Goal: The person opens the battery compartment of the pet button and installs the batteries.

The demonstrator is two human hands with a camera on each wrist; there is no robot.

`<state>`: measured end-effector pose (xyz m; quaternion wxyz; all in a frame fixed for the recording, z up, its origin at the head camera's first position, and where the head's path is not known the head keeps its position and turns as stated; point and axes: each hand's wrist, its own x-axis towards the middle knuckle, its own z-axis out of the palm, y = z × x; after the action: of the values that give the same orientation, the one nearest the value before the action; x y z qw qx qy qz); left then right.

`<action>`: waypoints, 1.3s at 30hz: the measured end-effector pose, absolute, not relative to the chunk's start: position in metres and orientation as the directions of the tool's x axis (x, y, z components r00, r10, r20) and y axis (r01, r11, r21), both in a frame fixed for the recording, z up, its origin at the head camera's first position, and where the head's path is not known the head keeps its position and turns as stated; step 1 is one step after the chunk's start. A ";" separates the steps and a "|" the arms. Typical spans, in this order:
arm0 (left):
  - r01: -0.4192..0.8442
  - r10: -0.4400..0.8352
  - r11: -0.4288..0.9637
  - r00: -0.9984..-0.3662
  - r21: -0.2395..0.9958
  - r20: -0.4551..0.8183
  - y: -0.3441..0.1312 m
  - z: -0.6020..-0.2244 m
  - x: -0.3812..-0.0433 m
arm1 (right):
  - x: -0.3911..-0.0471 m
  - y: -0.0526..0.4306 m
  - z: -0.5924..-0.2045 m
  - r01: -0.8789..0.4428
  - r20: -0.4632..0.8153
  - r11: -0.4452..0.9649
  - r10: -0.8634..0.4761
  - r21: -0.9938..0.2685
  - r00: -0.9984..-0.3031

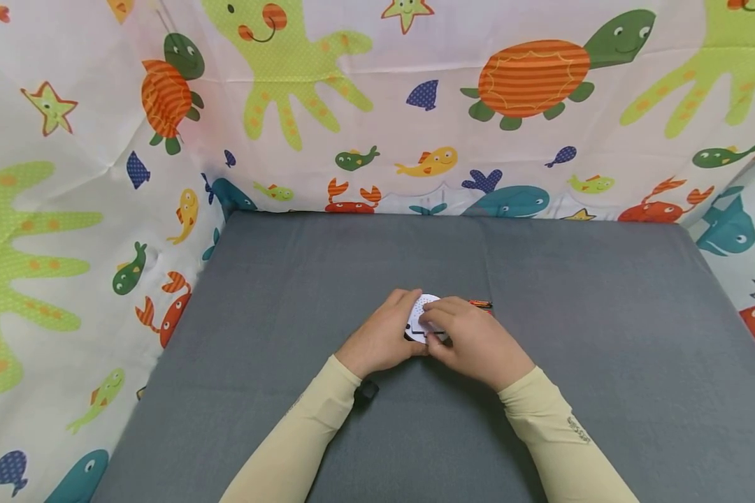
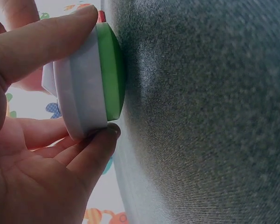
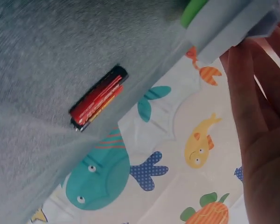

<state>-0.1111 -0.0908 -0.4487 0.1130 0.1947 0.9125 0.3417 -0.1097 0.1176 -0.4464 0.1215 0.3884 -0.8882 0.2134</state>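
A round device with a white back (image 2: 79, 93) and a green front (image 2: 113, 74) stands close over the grey cloth, its perforated back facing up. My left hand (image 1: 385, 334) grips it by the rim, thumb on one side and fingers on the other. Over the back, my right hand (image 1: 475, 341) pinches a small white battery cover (image 1: 422, 326) between thumb and fingers. That cover sits tilted against the back in the left wrist view. Just beyond the right hand lie red and black batteries (image 3: 98, 100), partly hidden by it in the head view.
Grey cloth (image 1: 277, 279) covers the table. A white curtain (image 1: 377, 105) printed with sea animals hangs along the back and both sides. Beneath the left wrist is a small black block (image 1: 368, 390).
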 end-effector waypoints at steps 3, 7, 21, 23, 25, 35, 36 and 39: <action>0.273 0.430 0.686 -0.900 0.674 -0.073 -0.091 -0.449 -0.111 | -0.109 0.118 -0.445 -0.724 0.370 0.596 -0.623 -0.346 -0.690; 0.273 0.430 0.683 -0.900 0.677 -0.072 -0.091 -0.449 -0.112 | -0.109 0.115 -0.443 -0.709 0.387 0.602 -0.595 -0.367 -0.705; 0.259 0.417 0.709 -0.904 0.656 -0.093 -0.090 -0.447 -0.112 | -0.106 0.124 -0.435 -0.623 0.355 0.636 -0.512 -0.455 -0.782; 0.252 0.410 0.720 -0.906 0.647 -0.104 -0.090 -0.447 -0.112 | -0.104 0.136 -0.431 -0.583 0.352 0.670 -0.465 -0.459 -0.812; 0.239 0.402 0.730 -0.908 0.640 -0.120 -0.089 -0.447 -0.112 | -0.102 0.152 -0.431 -0.551 0.374 0.712 -0.413 -0.436 -0.830; 0.199 0.375 0.753 -0.913 0.627 -0.162 -0.088 -0.443 -0.110 | -0.092 0.220 -0.457 -0.371 0.414 0.911 -0.272 -0.179 -0.869; 0.200 0.377 0.753 -0.912 0.627 -0.162 -0.087 -0.443 -0.110 | -0.091 0.222 -0.458 -0.359 0.398 0.916 -0.267 -0.177 -0.878; 0.209 0.384 0.752 -0.910 0.625 -0.158 -0.086 -0.444 -0.110 | -0.092 0.220 -0.459 -0.325 0.340 0.924 -0.245 -0.202 -0.908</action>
<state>-0.1097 -0.0859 -0.4436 0.1397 0.1604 0.9255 0.3134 -0.0923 0.2199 -0.4586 0.1560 0.1472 -0.9683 0.1279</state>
